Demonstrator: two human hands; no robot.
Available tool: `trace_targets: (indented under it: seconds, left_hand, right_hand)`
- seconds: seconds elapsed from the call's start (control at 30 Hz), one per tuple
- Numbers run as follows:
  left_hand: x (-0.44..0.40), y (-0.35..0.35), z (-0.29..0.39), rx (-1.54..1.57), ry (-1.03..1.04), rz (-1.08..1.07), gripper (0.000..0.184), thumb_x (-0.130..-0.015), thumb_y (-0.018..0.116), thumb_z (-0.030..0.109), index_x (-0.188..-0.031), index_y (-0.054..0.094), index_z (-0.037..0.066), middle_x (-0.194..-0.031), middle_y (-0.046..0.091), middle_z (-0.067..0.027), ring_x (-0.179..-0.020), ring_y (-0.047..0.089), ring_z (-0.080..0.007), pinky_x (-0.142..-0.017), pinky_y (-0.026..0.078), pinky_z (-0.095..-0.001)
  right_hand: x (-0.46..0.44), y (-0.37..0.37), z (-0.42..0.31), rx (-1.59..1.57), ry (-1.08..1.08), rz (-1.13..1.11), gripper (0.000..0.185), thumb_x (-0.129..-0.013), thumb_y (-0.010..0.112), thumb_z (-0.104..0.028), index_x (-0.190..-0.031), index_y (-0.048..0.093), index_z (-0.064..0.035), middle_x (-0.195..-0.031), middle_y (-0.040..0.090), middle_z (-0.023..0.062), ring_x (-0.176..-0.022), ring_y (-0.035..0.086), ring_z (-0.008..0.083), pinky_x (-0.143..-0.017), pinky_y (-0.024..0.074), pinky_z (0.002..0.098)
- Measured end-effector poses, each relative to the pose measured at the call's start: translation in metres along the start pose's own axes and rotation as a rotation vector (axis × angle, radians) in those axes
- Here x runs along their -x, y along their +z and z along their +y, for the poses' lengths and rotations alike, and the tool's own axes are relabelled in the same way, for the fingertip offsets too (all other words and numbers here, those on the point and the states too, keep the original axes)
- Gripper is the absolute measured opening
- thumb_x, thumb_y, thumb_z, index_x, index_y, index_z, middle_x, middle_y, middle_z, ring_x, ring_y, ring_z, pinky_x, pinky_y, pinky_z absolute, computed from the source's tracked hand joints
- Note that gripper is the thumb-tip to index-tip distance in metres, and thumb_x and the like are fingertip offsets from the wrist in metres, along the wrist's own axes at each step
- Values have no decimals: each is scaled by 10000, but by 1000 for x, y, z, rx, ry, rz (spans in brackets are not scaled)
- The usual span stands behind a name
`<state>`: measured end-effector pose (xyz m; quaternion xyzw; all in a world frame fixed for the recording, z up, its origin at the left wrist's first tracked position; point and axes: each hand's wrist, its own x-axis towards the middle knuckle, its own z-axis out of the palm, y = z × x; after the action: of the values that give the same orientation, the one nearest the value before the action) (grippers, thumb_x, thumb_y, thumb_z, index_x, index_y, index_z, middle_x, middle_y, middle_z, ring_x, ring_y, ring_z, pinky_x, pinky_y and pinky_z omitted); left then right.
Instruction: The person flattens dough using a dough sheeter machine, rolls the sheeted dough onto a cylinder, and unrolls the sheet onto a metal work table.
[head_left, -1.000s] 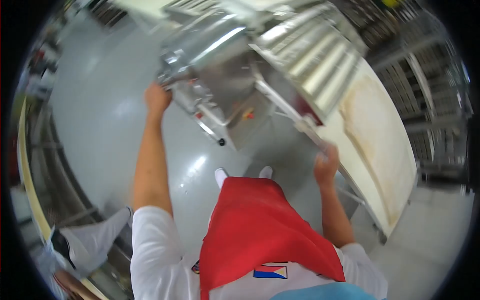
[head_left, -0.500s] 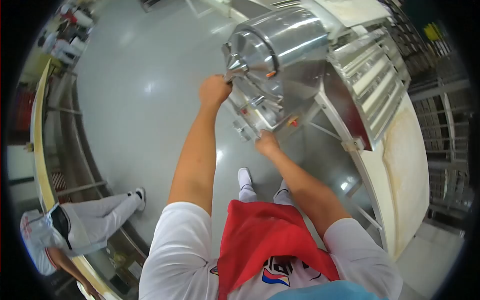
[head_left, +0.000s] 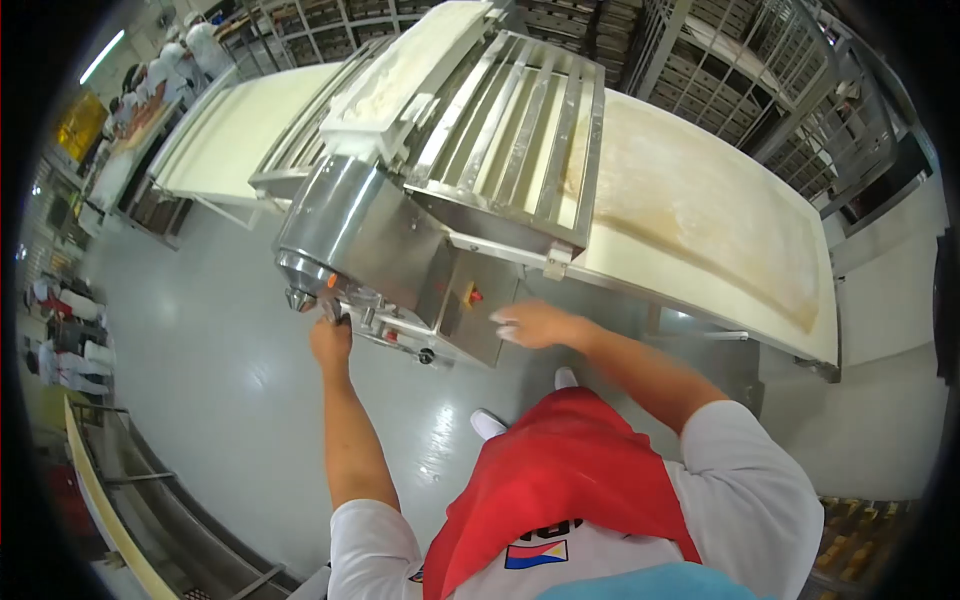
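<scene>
Red apron (head_left: 565,480) fills the bottom of my view, with a white shoe (head_left: 488,424) on the floor (head_left: 270,430) past its hem. Through the camera I see my left hand (head_left: 331,338) closed around a handle (head_left: 333,311) at the front end of the steel machine (head_left: 345,215), just beside the cone (head_left: 300,296). My right hand (head_left: 537,324) is open, its fingers loosely extended and pale at the tips, near the side of the machine's base; whether those fingertips touch one another I cannot tell. Between my hands, a black knob (head_left: 426,356) sits by the base's lower front corner, and a red and yellow switch (head_left: 473,296) is on its side panel. A slatted guard (head_left: 515,130) stands over the inner end of the right belt (head_left: 700,200), which carries a brownish, floury patch reaching towards its outer end. On top of the machine rests a white tray (head_left: 410,75) dusted with flour. Beyond its far side, the left belt (head_left: 245,125) slopes away. Racks (head_left: 740,85) line the back, and people in white (head_left: 165,75) stand at a distant table (head_left: 125,160).
</scene>
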<state>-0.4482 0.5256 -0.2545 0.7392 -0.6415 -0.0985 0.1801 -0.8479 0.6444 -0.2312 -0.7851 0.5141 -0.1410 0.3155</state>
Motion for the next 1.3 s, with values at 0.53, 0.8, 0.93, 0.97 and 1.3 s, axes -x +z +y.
trace_targets:
  seconds: [0.53,0.8,0.93,0.97,1.3]
  left_hand:
    - [19,43,0,1,226,456,466,-711,791,273,-1048,556,54,-955,600,-178,-932,580,-415,-787,478,-492]
    - [-3,63,-39,-123,50,282,576,-643,853,261,-1090,546,68,-1014,592,-143,-980,587,-380,-840,496,-475]
    - [-1,63,-41,-122,155,319,606,-633,862,230,-1131,545,90,-1042,586,-125,-986,594,-356,-835,510,-458]
    - [2,58,-34,-119,157,342,607,-633,859,216,-1138,546,93,-1048,584,-121,-988,595,-349,-830,516,-453]
    - [12,43,-8,16,40,262,578,-571,861,152,-1081,594,100,-1052,582,-116,-979,595,-351,-823,523,-437]
  right_hand:
    - [331,-246,175,536,466,487,573,-761,680,-163,-1309,542,-67,-1392,501,172,-1331,406,386,-1123,296,486]
    - [385,-272,205,525,656,201,824,-762,709,-320,-1471,367,-78,-1565,265,163,-1449,188,403,-1175,106,547]
    - [374,-256,214,660,511,206,773,-789,676,-354,-1446,397,-55,-1541,300,194,-1431,216,433,-1159,131,566]
    - [369,-252,215,681,482,213,756,-792,672,-356,-1433,412,-52,-1531,312,200,-1421,232,441,-1154,140,573]
    - [297,-232,191,677,376,245,668,-818,645,-307,-1411,448,-70,-1518,316,216,-1400,256,458,-1145,153,584]
